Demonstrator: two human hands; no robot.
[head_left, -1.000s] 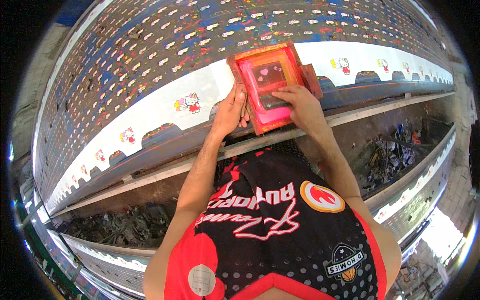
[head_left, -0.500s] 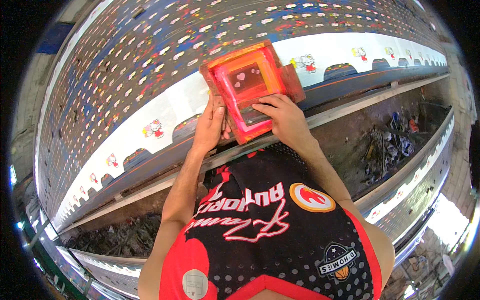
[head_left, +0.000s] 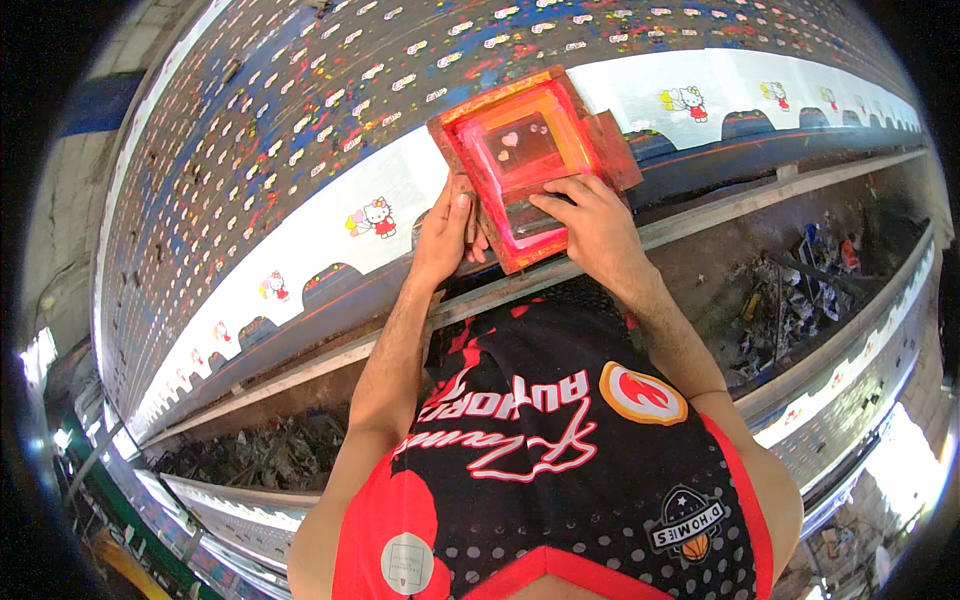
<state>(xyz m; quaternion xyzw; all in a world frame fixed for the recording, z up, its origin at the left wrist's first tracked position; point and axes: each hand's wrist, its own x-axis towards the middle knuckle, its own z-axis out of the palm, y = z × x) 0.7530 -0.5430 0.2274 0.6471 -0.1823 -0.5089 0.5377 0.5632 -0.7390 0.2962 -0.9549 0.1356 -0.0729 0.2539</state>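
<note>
A small square screen-printing frame, stained red and orange with pink and yellow edges round a dark mesh window, is over the white printed strip. My left hand grips its lower left side, thumb up and fingers curled at the edge. My right hand is inside the frame's lower right part, its fingers closed on a dark flat bar like a squeegee. Small pale hearts show through the mesh. Cartoon cat figures in red are printed along the strip on both sides of the frame.
The long, paint-spattered dark table carries rows of small prints. A wooden rail runs along its near edge. Beyond a gap holding scraps and litter stands another table with white strips.
The view has shifted, so the scene sits farther right and higher. Against the printed figures, the frame has moved left along the strip, with both hands still holding on.
</note>
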